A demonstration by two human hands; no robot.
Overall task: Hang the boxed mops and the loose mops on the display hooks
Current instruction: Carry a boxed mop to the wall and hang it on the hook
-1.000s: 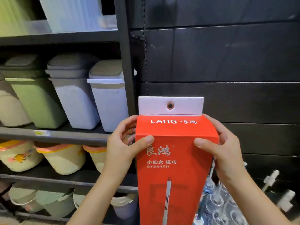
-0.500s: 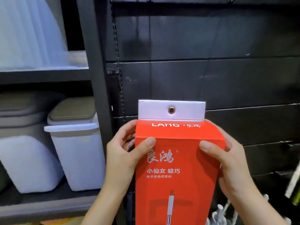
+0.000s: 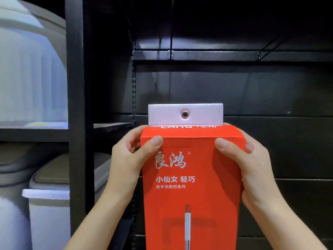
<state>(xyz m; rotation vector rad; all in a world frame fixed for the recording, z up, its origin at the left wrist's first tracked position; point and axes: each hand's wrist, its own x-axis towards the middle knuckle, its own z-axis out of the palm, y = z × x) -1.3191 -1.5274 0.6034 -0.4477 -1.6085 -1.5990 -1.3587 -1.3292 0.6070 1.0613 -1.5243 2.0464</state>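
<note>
Left hand: thumb pressed on the front of the red mop box, fingers curled behind its left edge.
Right hand: same clasp on the box's right edge.
Boxes: one, upright, held before the black slat wall.
Hang tab: one, white, atop the box, one metal eyelet.
Lidded bins: two visible, shelved left of the box.

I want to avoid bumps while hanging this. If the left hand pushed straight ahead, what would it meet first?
Probably the dark slat wall behind the red mop box; the left hand points that way, though depth is unclear.
</note>
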